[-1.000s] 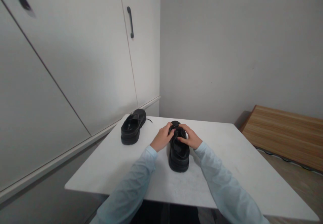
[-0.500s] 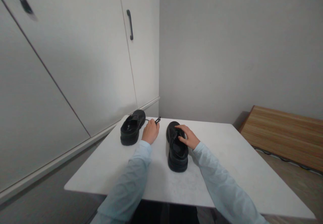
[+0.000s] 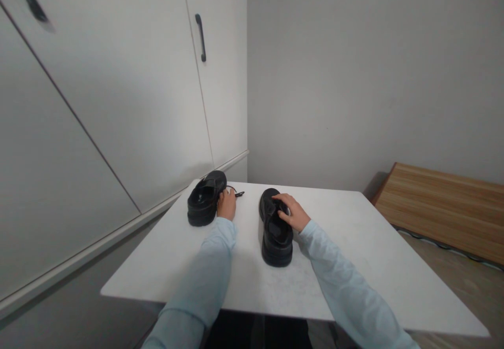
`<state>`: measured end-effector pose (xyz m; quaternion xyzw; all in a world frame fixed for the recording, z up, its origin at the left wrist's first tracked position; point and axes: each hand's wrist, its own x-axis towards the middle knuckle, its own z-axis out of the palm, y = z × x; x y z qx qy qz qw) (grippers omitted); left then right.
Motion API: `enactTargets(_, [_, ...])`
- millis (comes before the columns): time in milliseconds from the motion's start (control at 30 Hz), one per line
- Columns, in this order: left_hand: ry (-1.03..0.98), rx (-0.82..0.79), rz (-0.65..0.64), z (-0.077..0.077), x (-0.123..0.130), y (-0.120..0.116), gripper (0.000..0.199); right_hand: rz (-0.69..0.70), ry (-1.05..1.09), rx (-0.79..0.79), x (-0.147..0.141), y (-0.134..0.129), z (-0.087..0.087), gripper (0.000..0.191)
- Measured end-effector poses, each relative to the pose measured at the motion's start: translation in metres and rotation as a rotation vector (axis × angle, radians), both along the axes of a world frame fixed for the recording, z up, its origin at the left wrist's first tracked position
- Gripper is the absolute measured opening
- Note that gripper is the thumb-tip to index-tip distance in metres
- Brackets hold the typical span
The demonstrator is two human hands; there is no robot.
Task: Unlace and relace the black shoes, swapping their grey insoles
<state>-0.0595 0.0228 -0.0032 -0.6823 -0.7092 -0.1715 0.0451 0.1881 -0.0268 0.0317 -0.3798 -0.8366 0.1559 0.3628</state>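
Two black shoes lie on a white table, toes pointing away. My left hand [image 3: 227, 204] is beside the right side of the left shoe [image 3: 202, 208], its fingers curled by a thin black cord [image 3: 240, 194] that lies on the table behind it. Whether those fingers pinch the cord is hard to make out. On the right shoe [image 3: 277, 249], my right hand [image 3: 293, 212] rests at the opening, thumb and fingers closed on the upper near the tongue.
The white table [image 3: 354, 265] has its front edge close to my body. White cabinet doors [image 3: 137, 92] with dark handles stand at the left, and a grey wall rises behind. A wood-grain board [image 3: 444, 207] is beyond the table at the right.
My left hand has moved left, up to the left shoe, and the cord that stuck up by its fingers is now lower, on the table. My right hand is nearly still.
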Motion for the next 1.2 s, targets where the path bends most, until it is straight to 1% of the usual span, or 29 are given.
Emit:
enactTargets(100, [-0.038, 0.047, -0.078, -0.006, -0.004, 0.004, 0.029, -0.004, 0.003, 0.002, 0.0, 0.0, 0.0, 0.044])
enactTargets(233, [-0.228, 0.105, -0.157, -0.013, -0.008, 0.013, 0.032, -0.003, -0.001, 0.0, 0.0, 0.001, -0.001, 0.045])
enactTargets(333, [-0.347, 0.159, -0.201, -0.009, -0.008, 0.015, 0.034, -0.011, -0.002, 0.0, 0.0, 0.001, -0.002, 0.045])
enactTargets(400, [-0.367, 0.2, -0.237, -0.001, -0.004, 0.011, 0.03, -0.021, 0.0, 0.003, -0.001, 0.001, -0.003, 0.045])
enactTargets(467, [-0.376, 0.227, -0.299, 0.011, 0.002, 0.004, 0.02, -0.029, 0.002, 0.006, -0.001, 0.001, -0.004, 0.043])
enactTargets(567, [-0.423, 0.21, -0.417, 0.031, 0.018, -0.012, 0.013, -0.029, 0.002, 0.017, -0.001, 0.0, -0.004, 0.039])
enactTargets(667, [-0.467, 0.205, -0.577, 0.052, 0.039, -0.035, 0.013, -0.022, 0.008, 0.038, -0.001, -0.001, -0.005, 0.036])
enactTargets(767, [-0.558, 0.143, -0.725, 0.073, 0.06, -0.063, 0.011, -0.016, 0.034, 0.059, -0.001, 0.0, -0.007, 0.033])
enactTargets(833, [-0.6, 0.085, -0.77, 0.084, 0.073, -0.08, 0.013, -0.01, 0.062, 0.062, -0.001, 0.001, -0.009, 0.032])
enactTargets(900, [-0.534, 0.038, -0.774, 0.092, 0.083, -0.092, 0.012, -0.009, 0.091, 0.052, -0.001, 0.002, -0.01, 0.033])
enactTargets(967, [-0.374, -0.048, -0.796, 0.095, 0.09, -0.099, 0.008, -0.022, 0.111, 0.032, 0.0, 0.003, -0.012, 0.033])
enactTargets(1033, [-0.227, -0.154, -0.805, 0.095, 0.095, -0.101, 0.006, -0.042, 0.12, 0.015, 0.0, 0.003, -0.012, 0.033])
enactTargets(1100, [-0.127, -0.242, -0.789, 0.095, 0.098, -0.101, 0.011, -0.052, 0.12, 0.01, 0.001, 0.004, -0.012, 0.034])
enactTargets(1200, [-0.02, -0.309, -0.734, 0.1, 0.101, -0.1, 0.017, -0.055, 0.118, 0.017, 0.001, 0.004, -0.012, 0.035])
